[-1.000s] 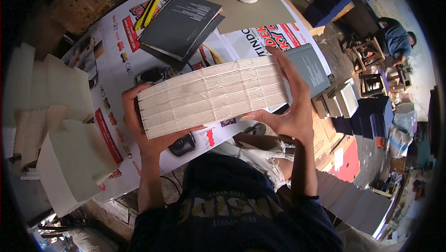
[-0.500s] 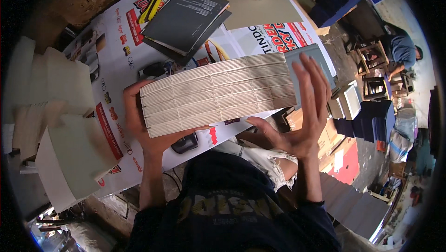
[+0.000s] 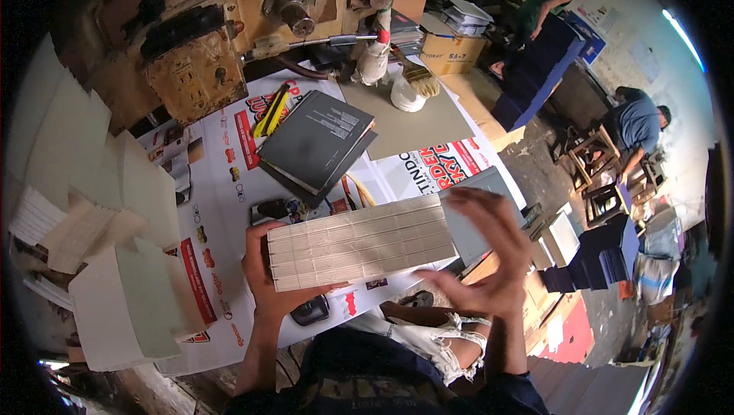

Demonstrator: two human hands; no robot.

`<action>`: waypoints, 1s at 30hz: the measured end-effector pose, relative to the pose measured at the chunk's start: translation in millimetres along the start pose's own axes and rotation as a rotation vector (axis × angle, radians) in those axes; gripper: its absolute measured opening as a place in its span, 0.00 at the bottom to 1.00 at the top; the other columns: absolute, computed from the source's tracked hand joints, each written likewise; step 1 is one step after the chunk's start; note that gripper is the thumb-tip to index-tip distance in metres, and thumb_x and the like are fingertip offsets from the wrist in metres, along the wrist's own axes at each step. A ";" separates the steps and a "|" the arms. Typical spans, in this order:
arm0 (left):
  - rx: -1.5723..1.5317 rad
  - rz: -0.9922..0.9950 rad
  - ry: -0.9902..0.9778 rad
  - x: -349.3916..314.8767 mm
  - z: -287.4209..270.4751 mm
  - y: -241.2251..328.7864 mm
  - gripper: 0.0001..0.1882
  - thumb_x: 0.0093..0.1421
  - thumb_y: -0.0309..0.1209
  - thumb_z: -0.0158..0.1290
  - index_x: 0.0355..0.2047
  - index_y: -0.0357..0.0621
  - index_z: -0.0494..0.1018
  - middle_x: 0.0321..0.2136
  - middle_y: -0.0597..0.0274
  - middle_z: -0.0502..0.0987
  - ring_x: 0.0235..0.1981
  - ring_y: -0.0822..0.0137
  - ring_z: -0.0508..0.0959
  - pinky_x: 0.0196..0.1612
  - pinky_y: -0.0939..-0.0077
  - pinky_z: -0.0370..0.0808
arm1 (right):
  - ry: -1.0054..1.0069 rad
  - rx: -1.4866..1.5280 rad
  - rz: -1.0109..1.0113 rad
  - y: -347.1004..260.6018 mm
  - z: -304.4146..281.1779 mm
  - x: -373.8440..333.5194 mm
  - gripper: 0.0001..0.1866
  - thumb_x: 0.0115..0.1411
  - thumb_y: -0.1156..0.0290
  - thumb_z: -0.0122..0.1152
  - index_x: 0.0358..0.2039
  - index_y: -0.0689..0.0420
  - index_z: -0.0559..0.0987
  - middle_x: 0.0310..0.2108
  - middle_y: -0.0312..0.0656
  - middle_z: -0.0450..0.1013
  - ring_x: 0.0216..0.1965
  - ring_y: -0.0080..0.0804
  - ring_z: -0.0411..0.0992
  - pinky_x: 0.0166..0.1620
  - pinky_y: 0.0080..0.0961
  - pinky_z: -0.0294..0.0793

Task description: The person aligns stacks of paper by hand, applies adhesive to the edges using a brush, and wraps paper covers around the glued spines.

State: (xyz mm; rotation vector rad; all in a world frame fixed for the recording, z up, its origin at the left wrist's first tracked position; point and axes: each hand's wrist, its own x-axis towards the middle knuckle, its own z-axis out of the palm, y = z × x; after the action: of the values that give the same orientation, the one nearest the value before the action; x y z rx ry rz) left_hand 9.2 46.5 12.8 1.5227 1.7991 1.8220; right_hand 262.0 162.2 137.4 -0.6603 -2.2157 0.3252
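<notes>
A thick sewn book block (image 3: 359, 244), pale, with rows of stitching across its folded spine, is held above the table with the spine towards me. My left hand (image 3: 264, 273) grips its left end, the thumb along the top corner and fingers beneath. Around the right end, my right hand (image 3: 493, 254) has its thumb and fingers spread wide; whether the fingertips touch the block I cannot tell. Beyond it lie dark grey book covers (image 3: 317, 139) with a yellow cutter knife (image 3: 271, 111) beside them. A grey-blue board (image 3: 489, 205) lies partly behind the right hand.
Tall stacks of pale book blocks (image 3: 126, 308) stand on the table's left. A white pot (image 3: 407, 96) with a brush sits on a grey board (image 3: 443, 126). Old machinery (image 3: 195, 71) is at the back. Two people (image 3: 642, 120) are farther off at right. A black mouse (image 3: 311, 309) lies near me.
The view has tilted up, bringing in the machinery and another person. The block now appears smaller and farther from me. My right hand's fingers have bent towards the block's right end.
</notes>
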 end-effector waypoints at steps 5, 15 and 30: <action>0.036 0.035 -0.002 1.4 -5.4 1.0 0.51 0.27 0.40 0.81 0.50 0.40 0.65 0.43 0.58 0.71 0.45 0.65 0.76 0.48 0.67 0.76 | 0.524 0.234 -0.164 8.1 -65.5 21.9 0.22 0.52 0.66 0.71 0.44 0.65 0.80 0.43 0.49 0.79 0.45 0.40 0.77 0.53 0.36 0.73; 0.107 0.058 0.021 -1.6 -6.5 -12.9 0.54 0.24 0.44 0.82 0.51 0.42 0.65 0.42 0.60 0.72 0.43 0.64 0.76 0.48 0.67 0.74 | 0.701 0.333 -0.167 20.6 -112.8 18.4 0.19 0.54 0.64 0.68 0.42 0.62 0.81 0.42 0.48 0.79 0.46 0.40 0.76 0.52 0.37 0.73; -0.070 0.042 0.014 -2.3 6.2 -21.6 0.52 0.24 0.48 0.82 0.47 0.43 0.66 0.38 0.60 0.74 0.39 0.66 0.76 0.44 0.66 0.75 | 0.644 0.237 -0.251 3.6 -130.2 157.2 0.16 0.56 0.60 0.64 0.39 0.59 0.81 0.41 0.45 0.79 0.48 0.40 0.76 0.51 0.38 0.72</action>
State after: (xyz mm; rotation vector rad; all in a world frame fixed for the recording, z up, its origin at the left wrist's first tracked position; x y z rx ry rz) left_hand 3.6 54.6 -7.5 1.5370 1.7030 1.8980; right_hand 273.7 254.8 319.0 -0.2926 -1.5870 0.2027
